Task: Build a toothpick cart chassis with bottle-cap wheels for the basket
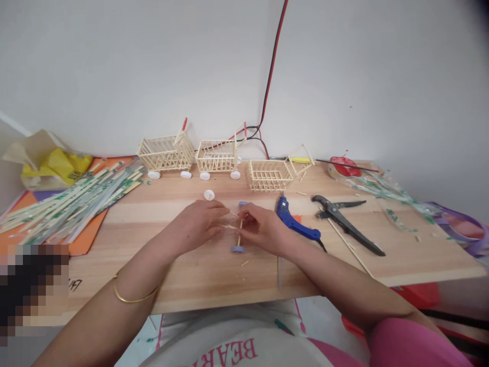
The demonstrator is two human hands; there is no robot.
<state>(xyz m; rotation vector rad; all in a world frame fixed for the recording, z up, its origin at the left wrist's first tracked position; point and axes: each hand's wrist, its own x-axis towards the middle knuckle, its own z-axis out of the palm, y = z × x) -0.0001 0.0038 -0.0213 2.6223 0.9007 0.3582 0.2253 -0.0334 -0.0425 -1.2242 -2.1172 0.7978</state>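
Note:
In the middle of the table a small wheeled axle, a thin wooden stick [239, 240] with a bluish-white wheel [238, 249] at the near end and another wheel [243, 204] at the far end, lies between my hands. My right hand [263, 229] has its fingers closed around the middle of it. From the left, my left hand [196, 227] pinches the ends of thin sticks that reach across to the axle. Just beyond my left hand rests a loose white wheel [209, 194]. The fingertips partly cover where the sticks meet.
Along the wall stand stick-built carts: a left cart [166, 153], a middle cart [217, 155] and a wheelless cart [269, 175]. To the right are a blue glue gun [292, 219], black-handled cutters [351, 227] and tape [346, 167]. Bundled wrapped sticks [84, 199] lie left.

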